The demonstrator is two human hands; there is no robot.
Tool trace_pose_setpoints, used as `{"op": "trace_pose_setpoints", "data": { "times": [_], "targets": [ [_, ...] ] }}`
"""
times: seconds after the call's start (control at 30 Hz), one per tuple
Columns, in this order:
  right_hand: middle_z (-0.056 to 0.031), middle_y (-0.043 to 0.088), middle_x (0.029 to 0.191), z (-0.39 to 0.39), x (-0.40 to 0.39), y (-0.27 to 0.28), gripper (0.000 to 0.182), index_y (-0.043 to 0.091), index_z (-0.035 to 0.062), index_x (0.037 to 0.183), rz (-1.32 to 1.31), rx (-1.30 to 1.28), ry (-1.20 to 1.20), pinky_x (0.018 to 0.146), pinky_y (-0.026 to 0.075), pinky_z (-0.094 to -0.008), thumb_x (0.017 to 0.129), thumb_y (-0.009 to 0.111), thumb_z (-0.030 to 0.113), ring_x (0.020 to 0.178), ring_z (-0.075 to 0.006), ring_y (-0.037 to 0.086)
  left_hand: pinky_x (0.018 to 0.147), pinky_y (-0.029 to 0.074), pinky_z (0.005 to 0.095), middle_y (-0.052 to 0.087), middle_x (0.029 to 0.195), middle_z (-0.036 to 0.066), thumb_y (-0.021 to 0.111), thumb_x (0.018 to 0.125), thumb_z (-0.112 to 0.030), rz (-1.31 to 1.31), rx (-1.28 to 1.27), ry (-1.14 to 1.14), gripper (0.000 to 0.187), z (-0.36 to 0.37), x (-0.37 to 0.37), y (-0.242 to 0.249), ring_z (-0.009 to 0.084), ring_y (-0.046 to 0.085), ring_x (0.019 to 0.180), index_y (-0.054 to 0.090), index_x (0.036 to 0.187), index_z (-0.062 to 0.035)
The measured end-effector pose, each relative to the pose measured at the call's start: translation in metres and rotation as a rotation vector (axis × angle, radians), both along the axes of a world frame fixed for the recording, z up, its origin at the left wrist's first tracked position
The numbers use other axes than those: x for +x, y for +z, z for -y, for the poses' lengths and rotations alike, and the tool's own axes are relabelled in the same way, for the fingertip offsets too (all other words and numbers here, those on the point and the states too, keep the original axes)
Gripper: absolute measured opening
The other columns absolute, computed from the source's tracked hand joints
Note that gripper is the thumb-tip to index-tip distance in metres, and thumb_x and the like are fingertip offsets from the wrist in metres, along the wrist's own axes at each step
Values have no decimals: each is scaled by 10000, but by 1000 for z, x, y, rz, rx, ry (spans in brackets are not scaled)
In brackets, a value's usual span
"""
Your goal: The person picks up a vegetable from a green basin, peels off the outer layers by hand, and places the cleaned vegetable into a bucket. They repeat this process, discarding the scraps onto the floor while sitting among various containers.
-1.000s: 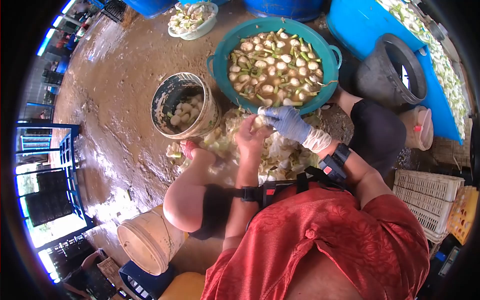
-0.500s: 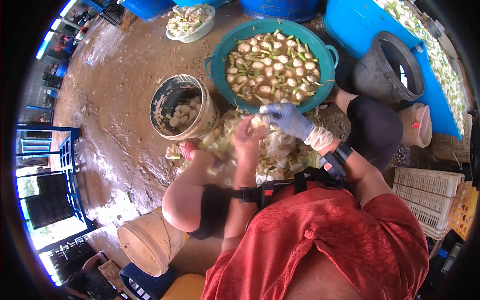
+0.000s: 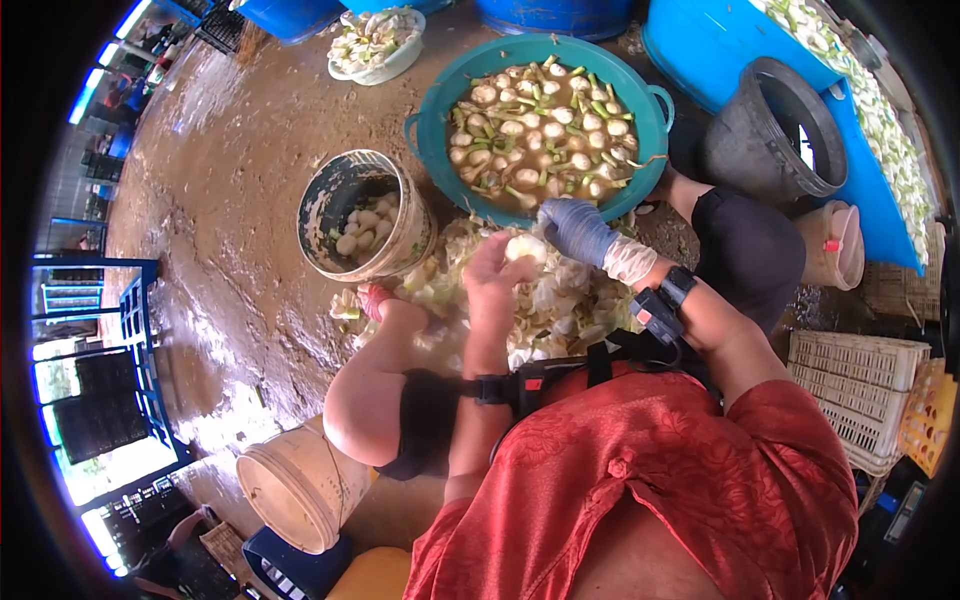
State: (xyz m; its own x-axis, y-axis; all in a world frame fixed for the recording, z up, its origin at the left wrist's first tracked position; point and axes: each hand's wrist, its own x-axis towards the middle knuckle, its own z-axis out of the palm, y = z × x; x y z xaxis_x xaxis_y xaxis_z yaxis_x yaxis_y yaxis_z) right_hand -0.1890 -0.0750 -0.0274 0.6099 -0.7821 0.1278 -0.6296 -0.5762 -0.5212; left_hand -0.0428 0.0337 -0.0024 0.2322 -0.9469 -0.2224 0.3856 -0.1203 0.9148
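While the bare left hand (image 3: 492,268) pinches a pale, peeled bulb (image 3: 525,250) between thumb and fingers, the gloved right hand (image 3: 580,232) curls closed just beside it, though from here I cannot tell what, if anything, its fingers grip. The bulb is over a heap of peelings (image 3: 570,300) on the wet floor (image 3: 220,200). Just past the hands sits a round green tub (image 3: 455,180), where whitish bulbs with green stems lie in murky water. Near it, a grimy bucket (image 3: 410,225) holds more pale bulbs.
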Motion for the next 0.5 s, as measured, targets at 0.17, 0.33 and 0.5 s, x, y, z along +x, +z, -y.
{"op": "trace_pose_setpoints", "data": {
  "times": [0.17,0.33,0.5],
  "targets": [
    [-175,624,831,8,-23,-38,120,624,41,793,-266,161,-37,706,473,-380,749,593,149,714,-339,594,764,546,406,595,1056,152,617,785,-61,-550,-272,-47,377,1,14,2,263,612,929,501,1135,20],
    [-134,652,945,-4,-15,17,340,610,36,1080,846,759,132,786,471,-283,789,688,194,839,-161,626,757,534,373,582,1081,161,605,824,-106,-627,-217,16,410,3,9,-3,248,603,930,471,1180,49],
    [-159,653,898,-5,-1,25,376,615,44,1080,301,391,238,767,479,-328,758,701,221,848,-260,638,707,547,336,593,1050,145,574,871,-182,-300,-76,87,437,7,2,-5,236,614,919,445,1227,37]
  ]
}}
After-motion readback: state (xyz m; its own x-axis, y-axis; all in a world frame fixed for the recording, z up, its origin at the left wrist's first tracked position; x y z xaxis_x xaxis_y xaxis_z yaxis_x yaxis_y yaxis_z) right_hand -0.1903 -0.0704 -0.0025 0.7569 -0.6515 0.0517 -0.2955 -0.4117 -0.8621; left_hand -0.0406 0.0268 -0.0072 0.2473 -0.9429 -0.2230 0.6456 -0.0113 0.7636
